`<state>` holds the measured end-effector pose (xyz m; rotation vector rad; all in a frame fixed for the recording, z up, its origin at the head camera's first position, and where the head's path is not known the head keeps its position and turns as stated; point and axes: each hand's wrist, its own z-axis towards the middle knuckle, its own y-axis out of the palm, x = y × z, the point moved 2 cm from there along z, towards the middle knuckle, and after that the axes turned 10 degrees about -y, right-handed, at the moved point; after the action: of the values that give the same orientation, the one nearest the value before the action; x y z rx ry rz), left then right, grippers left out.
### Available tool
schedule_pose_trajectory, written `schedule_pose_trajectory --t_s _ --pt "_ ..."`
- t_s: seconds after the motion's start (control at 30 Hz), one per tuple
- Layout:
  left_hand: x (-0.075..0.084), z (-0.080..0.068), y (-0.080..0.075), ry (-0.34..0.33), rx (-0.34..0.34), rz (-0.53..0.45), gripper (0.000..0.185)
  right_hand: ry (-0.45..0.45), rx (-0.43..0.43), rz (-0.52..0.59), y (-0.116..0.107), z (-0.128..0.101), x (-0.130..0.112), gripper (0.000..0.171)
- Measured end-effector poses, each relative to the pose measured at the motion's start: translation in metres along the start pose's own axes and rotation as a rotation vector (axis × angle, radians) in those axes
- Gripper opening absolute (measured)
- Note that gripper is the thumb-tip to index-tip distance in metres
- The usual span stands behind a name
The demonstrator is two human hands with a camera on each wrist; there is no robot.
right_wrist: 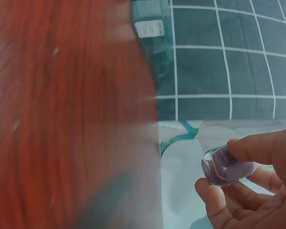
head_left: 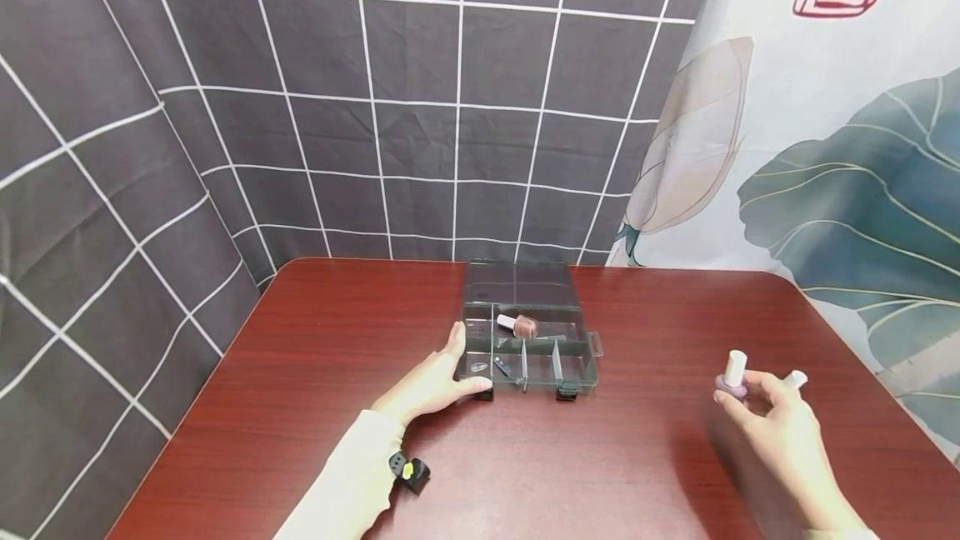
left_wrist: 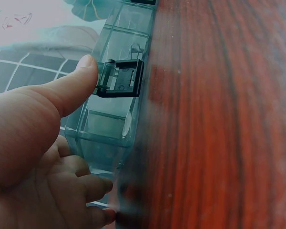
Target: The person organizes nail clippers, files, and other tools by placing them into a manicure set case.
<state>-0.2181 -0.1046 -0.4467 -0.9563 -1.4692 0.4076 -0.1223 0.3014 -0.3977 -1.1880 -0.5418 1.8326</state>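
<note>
A clear plastic compartment box (head_left: 538,348) stands on the table with its lid (head_left: 517,283) tipped back. My left hand (head_left: 431,382) rests at its front left corner, fingers along the side and thumb touching a black latch (left_wrist: 121,78). Inside, a pinkish-brown nail polish bottle (head_left: 527,327) with a white cap lies in a back compartment. A small slim metal item (head_left: 502,367) is in a front one. Off to the right, my right hand (head_left: 783,427) pinches a purple nail polish bottle (right_wrist: 231,164) with a white cap. Behind that hand shows another white cap (head_left: 797,378); its support is hidden.
The red-brown wooden table (head_left: 337,307) carries the box near its back edge. Dark grid-patterned cloth (head_left: 412,140) hangs behind and at the left, with a leaf-printed cloth (head_left: 697,215) at the right. A second black latch (head_left: 567,391) hangs at the box's front.
</note>
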Motion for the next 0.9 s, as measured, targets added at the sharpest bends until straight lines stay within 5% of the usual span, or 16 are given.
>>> schedule_pose_trajectory --t_s 0.33,0.9 --pt "0.001 0.0 0.0 -0.022 -0.007 0.003 0.099 -0.064 0.022 0.113 0.017 0.018 -0.024 0.027" --pt "0.001 0.0 -0.001 -0.009 -0.02 0.004 0.098 -0.106 -0.04 0.108 0.041 0.042 -0.054 0.027"
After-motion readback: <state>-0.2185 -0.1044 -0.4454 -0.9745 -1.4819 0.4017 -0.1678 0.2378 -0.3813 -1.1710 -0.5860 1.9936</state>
